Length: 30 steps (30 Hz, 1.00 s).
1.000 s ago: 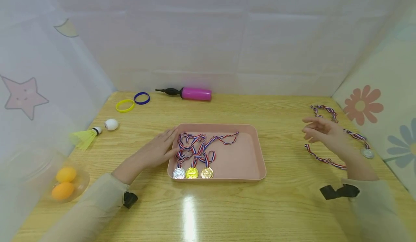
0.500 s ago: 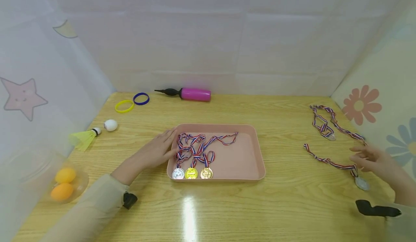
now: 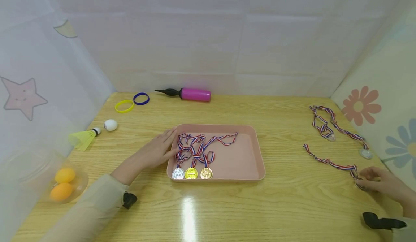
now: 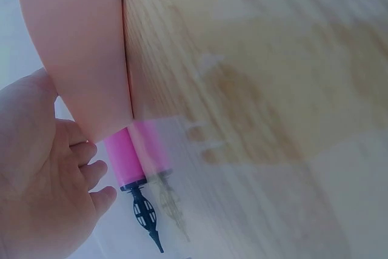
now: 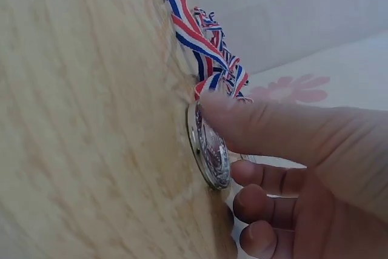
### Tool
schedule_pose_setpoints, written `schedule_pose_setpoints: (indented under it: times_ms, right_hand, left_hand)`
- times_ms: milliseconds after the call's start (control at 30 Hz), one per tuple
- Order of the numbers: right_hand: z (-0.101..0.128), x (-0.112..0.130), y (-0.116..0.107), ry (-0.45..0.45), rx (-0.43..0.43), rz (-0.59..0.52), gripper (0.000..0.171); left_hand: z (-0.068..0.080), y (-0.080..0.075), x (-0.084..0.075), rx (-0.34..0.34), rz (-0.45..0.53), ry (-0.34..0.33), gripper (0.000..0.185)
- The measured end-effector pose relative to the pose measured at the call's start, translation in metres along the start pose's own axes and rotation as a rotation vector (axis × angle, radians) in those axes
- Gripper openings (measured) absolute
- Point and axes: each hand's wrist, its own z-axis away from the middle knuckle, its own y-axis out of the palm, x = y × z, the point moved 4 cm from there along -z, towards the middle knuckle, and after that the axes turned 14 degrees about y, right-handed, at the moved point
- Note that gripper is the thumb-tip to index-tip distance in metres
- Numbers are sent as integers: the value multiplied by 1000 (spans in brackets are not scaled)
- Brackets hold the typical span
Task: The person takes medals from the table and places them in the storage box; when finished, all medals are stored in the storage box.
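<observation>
A pink tray (image 3: 242,159) holds three medals (image 3: 191,173) side by side at its near rim, their striped ribbons bunched behind them. My left hand (image 3: 159,148) lies flat and open against the tray's left rim; the left wrist view shows its palm (image 4: 42,180) next to the tray wall (image 4: 79,47). At the near right of the table my right hand (image 3: 364,182) pinches a silver medal (image 5: 209,150), thumb (image 5: 260,128) on its face and the other fingers curled behind. Its ribbon (image 3: 328,161) trails away to the left.
Two more medals with ribbons (image 3: 330,137) (image 3: 366,153) lie at the far right. Along the back are a pink pump (image 3: 196,94), a blue wristband (image 3: 141,98) and a yellow one (image 3: 124,106). At the left are a white ball (image 3: 111,125), a yellow shuttlecock (image 3: 82,138) and orange balls (image 3: 63,184) in a clear bowl.
My right hand came down from mid-air over the right side to the near right corner and took hold of the silver medal. The left hand has stayed at the tray.
</observation>
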Motion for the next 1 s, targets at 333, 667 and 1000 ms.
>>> schedule_pose_setpoints:
  times_ms: [333,667,1000]
  right_hand:
    - [0,0,4,35,10,-10,33]
    - [3,3,3,97,126,-113,35]
    - [0,5,3,95,278,-296,43]
  left_hand:
    - [0,-1,-1,-3,-9,2,65]
    - [0,-2,-3,0,-3,0,65]
    - [0,-1,-2,-2,3,2,65]
